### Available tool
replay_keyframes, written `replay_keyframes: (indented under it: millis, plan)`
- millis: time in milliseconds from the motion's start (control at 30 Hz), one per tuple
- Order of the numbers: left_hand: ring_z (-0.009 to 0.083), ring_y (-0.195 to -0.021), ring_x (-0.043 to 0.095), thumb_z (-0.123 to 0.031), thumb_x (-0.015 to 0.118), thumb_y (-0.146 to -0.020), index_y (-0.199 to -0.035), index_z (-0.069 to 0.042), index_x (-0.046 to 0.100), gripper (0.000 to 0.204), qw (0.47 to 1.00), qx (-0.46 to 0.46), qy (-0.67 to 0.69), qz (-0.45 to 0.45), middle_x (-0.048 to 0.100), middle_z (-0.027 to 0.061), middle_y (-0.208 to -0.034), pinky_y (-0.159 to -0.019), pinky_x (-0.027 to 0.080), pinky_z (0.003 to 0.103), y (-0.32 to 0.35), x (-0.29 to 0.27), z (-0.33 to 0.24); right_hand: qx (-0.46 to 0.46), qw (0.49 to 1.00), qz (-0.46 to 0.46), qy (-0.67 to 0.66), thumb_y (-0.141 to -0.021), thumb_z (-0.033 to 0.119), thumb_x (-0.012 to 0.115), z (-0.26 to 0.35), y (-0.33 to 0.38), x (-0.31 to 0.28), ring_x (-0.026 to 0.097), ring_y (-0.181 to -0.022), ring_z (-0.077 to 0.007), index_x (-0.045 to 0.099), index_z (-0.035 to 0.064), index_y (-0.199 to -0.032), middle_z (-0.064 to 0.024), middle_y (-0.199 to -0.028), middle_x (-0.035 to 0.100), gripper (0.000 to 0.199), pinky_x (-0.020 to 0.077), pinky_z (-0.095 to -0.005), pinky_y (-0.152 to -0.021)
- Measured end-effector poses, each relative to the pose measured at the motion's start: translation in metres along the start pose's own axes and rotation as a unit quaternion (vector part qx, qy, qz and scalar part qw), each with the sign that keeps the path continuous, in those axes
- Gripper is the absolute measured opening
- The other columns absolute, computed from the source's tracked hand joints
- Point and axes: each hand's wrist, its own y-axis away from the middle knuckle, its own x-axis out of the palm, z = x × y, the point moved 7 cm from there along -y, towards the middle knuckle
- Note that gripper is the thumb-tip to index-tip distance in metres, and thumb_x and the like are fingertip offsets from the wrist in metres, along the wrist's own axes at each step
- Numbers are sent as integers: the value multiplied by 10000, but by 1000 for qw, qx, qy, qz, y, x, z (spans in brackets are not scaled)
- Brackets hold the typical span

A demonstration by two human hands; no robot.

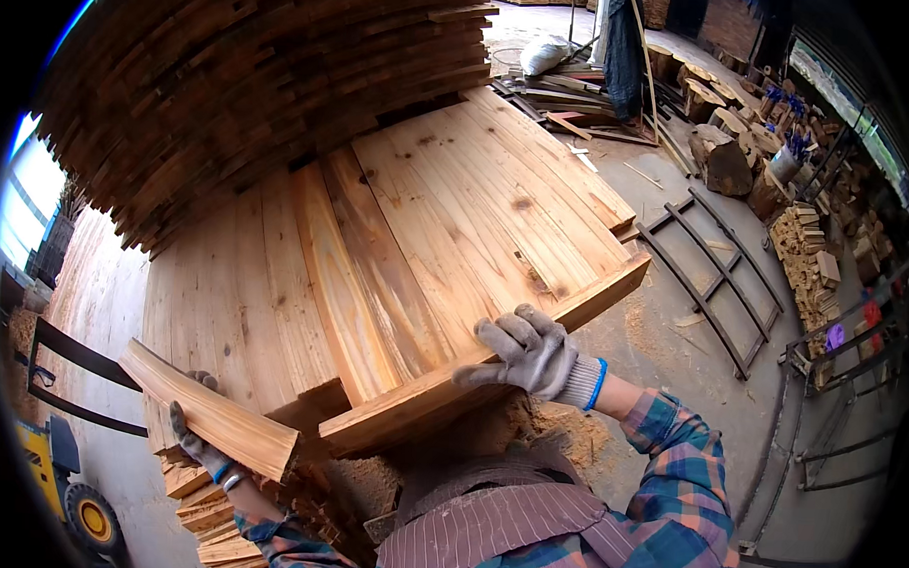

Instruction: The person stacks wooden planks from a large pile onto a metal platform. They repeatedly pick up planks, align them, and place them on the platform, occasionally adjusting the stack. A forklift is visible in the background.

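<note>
At the front edge of a layer of planks (417, 218), two loose boards are in hand. The left hand (197, 425) holds a short board (210, 408) at the layer's left front corner, its gloved fingers closed about the edges. The right hand (527, 357) lies over a long board (421, 393) set across the plank ends; its fingers are slightly spread, and whether they clamp the wood cannot be told. Most of the layer appears done, its planks side by side; neither loose board lies flush with it, and a notch remains between them, so the front margin seems unfinished. A tall stack of boards (270, 107) closes off the far end. To the right, a metal frame (720, 278) occupies the floor, with logs (724, 158) beyond; a yellow vehicle (91, 517) stands at lower left.
</note>
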Motion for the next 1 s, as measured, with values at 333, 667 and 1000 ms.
replay_keyframes:
  millis: [333, 667, 1000]
  plan:
    - [299, -1095, 537, -426, 682, -809, -1298, 98, 438, 757, 998, 47, -37, -23, 544, 204, -1162, -1023, 413, 404, 9, 20, -1, 23, 999, 29, -6, -804, 479, 704, -9, -8, 20, 572, -848, -212, 608, 26, -966, -82, -1004, 582, 491, 509, -351, -786]
    - [256, -1036, 581, -452, 736, -757, -1237, 53, 471, 746, 997, 66, 5, -37, 566, 174, -1112, -903, 501, 340, 10, 26, -5, 79, 996, 17, -30, -792, 404, 779, -26, -14, 27, 621, -813, -267, 575, 55, -1175, -115, -926, 611, 557, 523, -388, -691]
    - [268, -1137, 585, -274, 601, -887, -1228, 42, 556, 466, 962, 110, 155, -194, 619, 195, -1217, -987, 470, 395, 41, 7, -6, 177, 912, 298, -219, -526, 72, 783, -47, -71, -8, 487, -1217, -402, 502, 157, -1412, -221, -1368, 477, 933, 414, -429, -1055]
